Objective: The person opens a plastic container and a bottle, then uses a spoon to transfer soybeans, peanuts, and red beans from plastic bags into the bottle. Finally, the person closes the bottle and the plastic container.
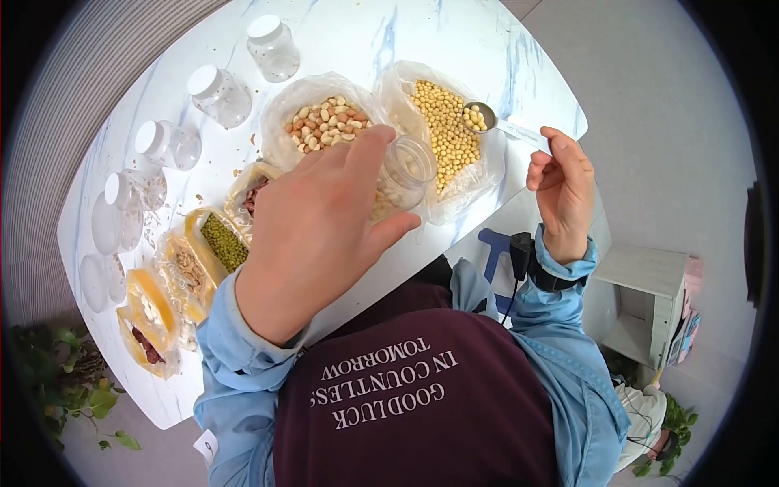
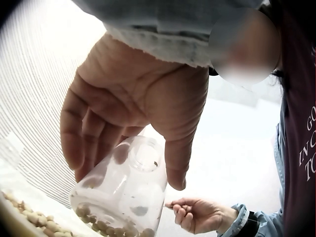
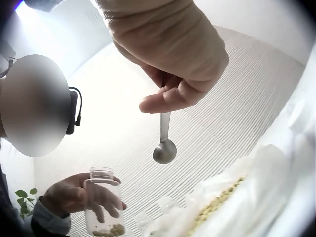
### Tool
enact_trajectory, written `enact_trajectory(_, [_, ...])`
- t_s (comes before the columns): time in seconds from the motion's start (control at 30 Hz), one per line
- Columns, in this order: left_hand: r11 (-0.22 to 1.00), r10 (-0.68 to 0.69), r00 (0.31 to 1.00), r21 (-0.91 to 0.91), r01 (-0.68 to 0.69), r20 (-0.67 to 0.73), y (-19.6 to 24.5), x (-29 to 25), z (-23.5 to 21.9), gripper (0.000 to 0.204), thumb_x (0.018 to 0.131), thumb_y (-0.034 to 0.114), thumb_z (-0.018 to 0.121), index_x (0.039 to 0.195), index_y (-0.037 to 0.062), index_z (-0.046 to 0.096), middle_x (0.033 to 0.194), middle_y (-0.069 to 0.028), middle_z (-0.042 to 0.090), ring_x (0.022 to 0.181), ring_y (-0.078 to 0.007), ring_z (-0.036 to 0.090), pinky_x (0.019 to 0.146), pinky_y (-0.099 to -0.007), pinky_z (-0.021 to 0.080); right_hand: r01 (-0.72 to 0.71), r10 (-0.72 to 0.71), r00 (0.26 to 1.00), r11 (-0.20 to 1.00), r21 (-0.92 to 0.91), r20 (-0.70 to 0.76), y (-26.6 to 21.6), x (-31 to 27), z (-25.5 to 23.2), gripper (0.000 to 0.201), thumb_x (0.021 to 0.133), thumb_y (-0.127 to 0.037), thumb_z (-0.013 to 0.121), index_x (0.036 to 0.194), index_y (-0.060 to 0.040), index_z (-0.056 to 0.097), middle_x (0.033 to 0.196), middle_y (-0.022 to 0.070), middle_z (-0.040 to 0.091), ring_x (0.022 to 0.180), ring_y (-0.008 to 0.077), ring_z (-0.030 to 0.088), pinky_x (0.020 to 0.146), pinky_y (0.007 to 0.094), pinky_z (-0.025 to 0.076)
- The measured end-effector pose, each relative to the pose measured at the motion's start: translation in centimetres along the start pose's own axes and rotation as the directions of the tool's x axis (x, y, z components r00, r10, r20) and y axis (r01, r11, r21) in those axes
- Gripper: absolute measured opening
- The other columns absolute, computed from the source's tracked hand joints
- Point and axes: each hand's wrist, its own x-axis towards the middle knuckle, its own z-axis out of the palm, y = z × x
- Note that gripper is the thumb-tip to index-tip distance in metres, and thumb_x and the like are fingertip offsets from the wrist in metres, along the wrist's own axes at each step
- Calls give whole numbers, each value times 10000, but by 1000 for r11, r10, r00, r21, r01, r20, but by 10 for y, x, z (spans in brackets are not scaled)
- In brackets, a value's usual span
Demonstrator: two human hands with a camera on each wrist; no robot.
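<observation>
My left hand [image 1: 320, 215] grips a clear plastic jar [image 1: 411, 165] with no lid, its mouth towards the soybean bag. Some soybeans [image 3: 114, 230] lie in the bottom of this jar in the right wrist view. With my right hand [image 1: 565, 191] I pinch the handle of a metal measuring spoon [image 1: 519, 133]. Its bowl carries a few soybeans [image 1: 475, 118] and hangs over the right edge of the open bag of soybeans [image 1: 446, 138]. Part of the jar is hidden behind my left hand in the head view.
A bag of peanuts [image 1: 329, 122] stands beside the soybeans. Smaller open bags, one with green beans [image 1: 223, 241], line the table's near left side. Several white-lidded jars [image 1: 221, 97] run along the far left edge. Crumbs lie scattered near them.
</observation>
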Motion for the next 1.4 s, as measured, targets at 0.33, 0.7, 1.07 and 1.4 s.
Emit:
enact_trajectory(0.33, [999,-37,998,36,35,54,3,0,-1,672,680,345,775,1231,87,491,964,-134,658,842,-317,635,686,-380,503,195,-178,963,978,-68,205,-31,-35,46,250,933,-130,546,1071,71,605,737,153,672,583,173,635,543,283,530])
enact_trajectory(0.7, [998,-52,996,45,49,75,4,1,-3,692,692,373,766,1238,65,474,912,-131,652,814,-308,637,645,-374,502,716,-468,675,605,-350,571,-34,-42,56,166,792,49,640,954,64,672,811,175,659,682,206,639,584,272,507])
enact_trajectory(1.07, [998,-7,1000,55,6,26,3,0,-1,633,684,314,765,1197,55,498,862,-113,634,763,-287,630,627,-365,495,355,-380,921,721,-595,90,-12,-25,40,162,874,-40,608,1006,27,673,775,94,670,671,113,620,569,213,481])
enact_trajectory(1.4, [999,-20,1000,44,20,19,1,0,-1,675,666,365,781,1217,90,504,903,-119,657,756,-288,631,641,-359,498,270,-324,940,511,-816,108,38,-5,9,148,863,-85,648,985,-17,698,689,51,640,583,81,551,518,223,424])
